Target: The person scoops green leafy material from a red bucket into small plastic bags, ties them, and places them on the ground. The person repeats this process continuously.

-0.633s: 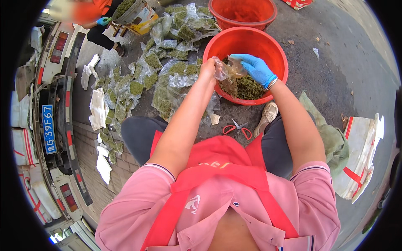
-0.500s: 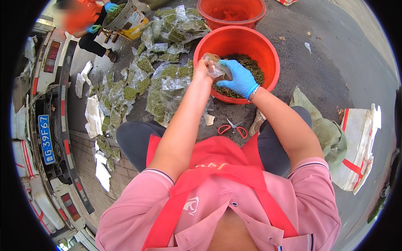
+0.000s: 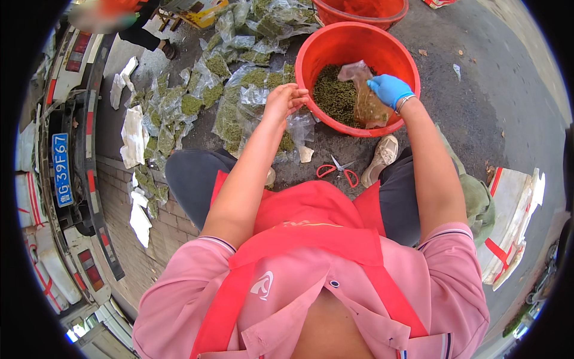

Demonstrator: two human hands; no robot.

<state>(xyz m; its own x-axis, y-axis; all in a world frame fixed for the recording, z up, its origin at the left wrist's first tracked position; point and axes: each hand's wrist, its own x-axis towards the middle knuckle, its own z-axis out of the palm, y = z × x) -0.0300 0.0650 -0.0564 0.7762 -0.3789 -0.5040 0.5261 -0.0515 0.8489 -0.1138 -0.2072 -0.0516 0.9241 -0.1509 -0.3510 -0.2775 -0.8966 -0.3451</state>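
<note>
Head view: large round red plastic tub [image 3: 382, 51] at 1 o'clock, small green grains [image 3: 335, 96] inside it.
Right hand [image 3: 390, 91]: blue-gloved, fingers pinching a clear, brown-flecked plastic bag [image 3: 369, 106] across the tub's 5 o'clock side.
Left hand [image 3: 286, 103]: bare, fingers loosely parted, near the tub's rim at its 8 o'clock; cannot tell whether they touch.
Red-handled metal scissors [image 3: 339, 167]: on the dark ground [image 3: 454, 113], tub's 6 o'clock.
Clear plastic bags of green material [image 3: 192, 106]: spread toward 9 o'clock of the tub.

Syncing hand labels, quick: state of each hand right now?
Left hand: open, fingers loosely curled, beside the red tub, nothing visibly held.
Right hand: closed, holding the clear plastic bag over the tub.
</note>
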